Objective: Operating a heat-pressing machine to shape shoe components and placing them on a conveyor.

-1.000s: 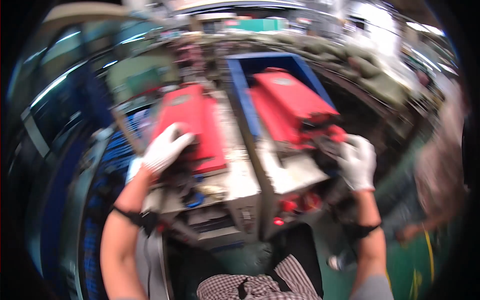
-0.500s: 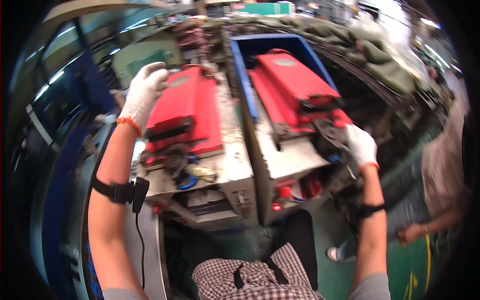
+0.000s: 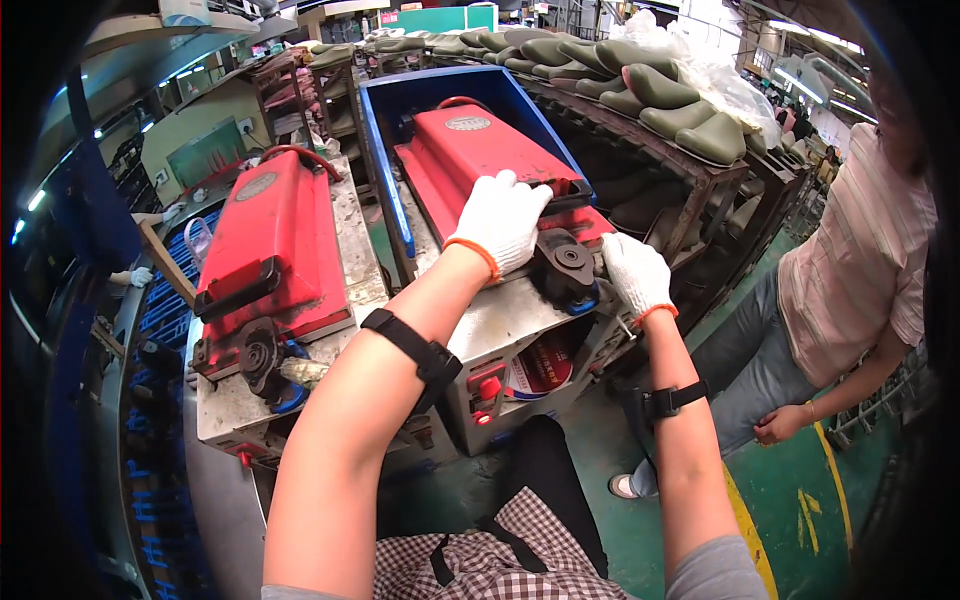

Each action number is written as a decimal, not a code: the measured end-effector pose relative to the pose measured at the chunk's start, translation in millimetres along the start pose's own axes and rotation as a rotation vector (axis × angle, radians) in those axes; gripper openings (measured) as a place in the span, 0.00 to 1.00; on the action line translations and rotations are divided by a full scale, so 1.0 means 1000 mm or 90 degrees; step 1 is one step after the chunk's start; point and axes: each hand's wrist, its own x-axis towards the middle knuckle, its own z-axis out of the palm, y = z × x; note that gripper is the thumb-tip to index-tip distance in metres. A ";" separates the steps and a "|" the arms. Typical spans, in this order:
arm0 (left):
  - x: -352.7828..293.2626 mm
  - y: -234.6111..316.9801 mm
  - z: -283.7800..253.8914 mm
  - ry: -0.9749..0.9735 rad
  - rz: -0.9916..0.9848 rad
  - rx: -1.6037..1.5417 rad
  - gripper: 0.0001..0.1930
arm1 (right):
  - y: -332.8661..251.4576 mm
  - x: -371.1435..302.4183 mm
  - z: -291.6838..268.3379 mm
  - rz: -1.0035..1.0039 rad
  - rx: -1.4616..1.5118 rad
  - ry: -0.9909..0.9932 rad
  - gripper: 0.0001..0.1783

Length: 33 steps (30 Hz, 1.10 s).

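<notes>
White knitted gloves with orange cuffs cover both hands. My left hand (image 3: 500,222) is closed at the black handle (image 3: 572,196) on the front of the right-hand red machine cover (image 3: 500,150), hiding the handle's left part. At that machine's front right corner, my right hand (image 3: 637,270) is closed beside a black round-hubbed clamp (image 3: 566,262); its fingertips and whatever they hold are hidden. A thin metal rod end shows below this hand. To the left stands a second red-covered machine (image 3: 262,225), with its own black handle (image 3: 238,288) and black clamp (image 3: 262,352).
A blue bin (image 3: 400,215) surrounds the back of the right machine. Several green clog-like shoes (image 3: 665,88) line a rack at the back right. A person in a striped shirt (image 3: 840,240) stands at the right. Blue racking (image 3: 165,310) runs along the left.
My left hand has swung right from above the left machine to the right machine's handle. My right hand remains at the right machine's front corner. The view has turned to the right.
</notes>
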 end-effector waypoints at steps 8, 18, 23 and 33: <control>0.020 0.004 0.026 0.050 0.035 0.033 0.15 | 0.018 0.038 0.005 0.114 0.256 -0.272 0.27; 0.038 0.012 0.010 -0.160 -0.079 -0.104 0.29 | 0.018 0.052 0.012 0.218 0.348 -0.240 0.30; 0.041 0.011 0.002 -0.236 -0.088 -0.141 0.44 | 0.022 0.048 0.015 0.276 0.347 -0.208 0.30; 0.050 0.005 -0.001 -0.314 -0.081 -0.157 0.45 | 0.023 0.047 0.015 0.233 0.340 -0.189 0.32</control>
